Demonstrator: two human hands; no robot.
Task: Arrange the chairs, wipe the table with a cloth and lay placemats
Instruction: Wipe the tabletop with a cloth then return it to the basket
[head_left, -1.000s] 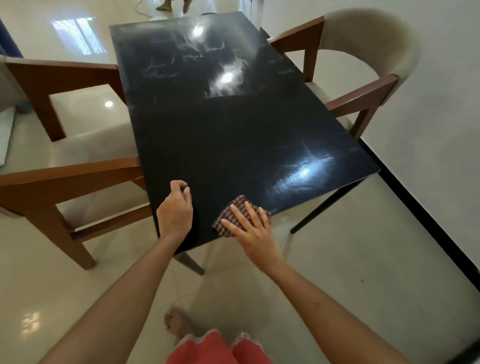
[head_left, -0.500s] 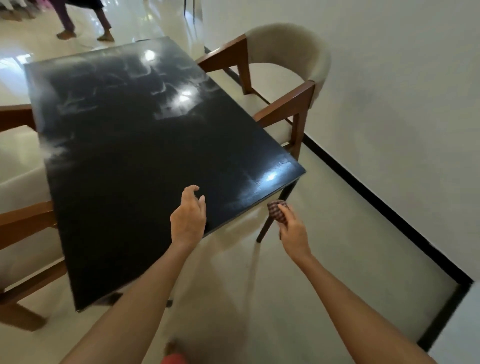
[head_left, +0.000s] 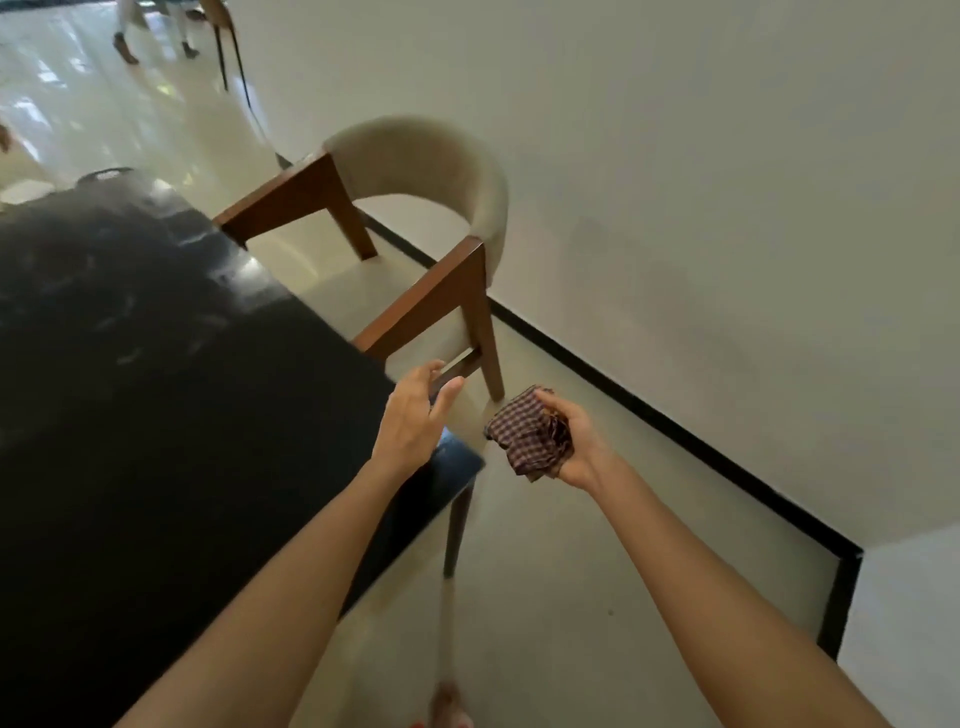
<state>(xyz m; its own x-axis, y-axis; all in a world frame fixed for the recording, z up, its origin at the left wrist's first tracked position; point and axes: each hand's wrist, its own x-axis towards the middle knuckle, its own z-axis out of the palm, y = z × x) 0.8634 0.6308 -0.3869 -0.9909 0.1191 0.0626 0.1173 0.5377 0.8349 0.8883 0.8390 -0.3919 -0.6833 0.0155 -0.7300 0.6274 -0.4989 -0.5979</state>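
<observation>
The glossy black table (head_left: 156, 374) fills the left of the view, its near right corner below my left hand. My left hand (head_left: 413, 415) hovers over that corner with fingers relaxed and spread, holding nothing. My right hand (head_left: 571, 441) is off the table to the right, palm turned up, gripping a bunched red-and-dark checked cloth (head_left: 530, 436). A chair (head_left: 415, 208) with brown wooden arms and a curved beige back stands at the table's right side, close to the wall. No placemat is in view.
A white wall (head_left: 727, 208) with a black skirting strip (head_left: 649, 410) runs along the right and turns a corner at lower right. Another person's legs (head_left: 150, 31) and a second chair's legs (head_left: 228, 47) show far back. My foot (head_left: 449, 706) is on the pale floor.
My right hand lifted the cloth off the table's near edge and carried it out to the right. My left hand left the table edge and rose. The view swung right toward the wall-side chair.
</observation>
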